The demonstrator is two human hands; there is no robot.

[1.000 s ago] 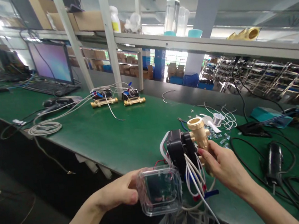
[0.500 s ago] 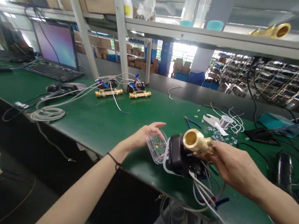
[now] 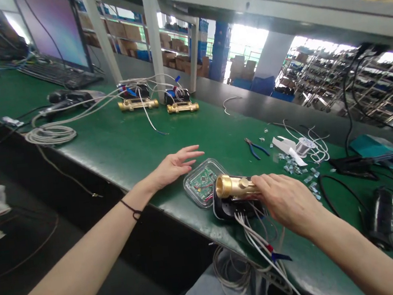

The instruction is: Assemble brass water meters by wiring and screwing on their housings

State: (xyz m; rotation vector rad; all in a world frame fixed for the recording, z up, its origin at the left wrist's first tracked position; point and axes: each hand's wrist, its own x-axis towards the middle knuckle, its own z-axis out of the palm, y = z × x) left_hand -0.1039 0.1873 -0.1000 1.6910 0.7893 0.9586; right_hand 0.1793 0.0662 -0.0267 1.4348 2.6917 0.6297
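My right hand (image 3: 284,199) is wrapped round the brass pipe body (image 3: 234,186) of a flow meter. Under the brass, the meter's black housing (image 3: 225,209) rests on the green bench, with grey cables (image 3: 250,231) hanging from it past the bench edge. Beside the housing lies a clear plastic cover (image 3: 192,196) holding a green circuit board (image 3: 204,180); wires run from the board toward the housing. My left hand (image 3: 172,169) hovers just left of the cover, fingers stretched out and holding nothing.
Two more brass meters (image 3: 138,105) with cables stand at the back. Blue-handled cutters (image 3: 256,149), a wire spool (image 3: 304,146) and small clear scraps (image 3: 292,165) lie to the right. A coiled cable (image 3: 51,134) sits at the left edge. A shelf post (image 3: 154,38) rises behind.
The meter has come down onto the bench and turned, its brass pipe now on top. The clear cover with the board lies flat, and my left hand has come away from it to the left.
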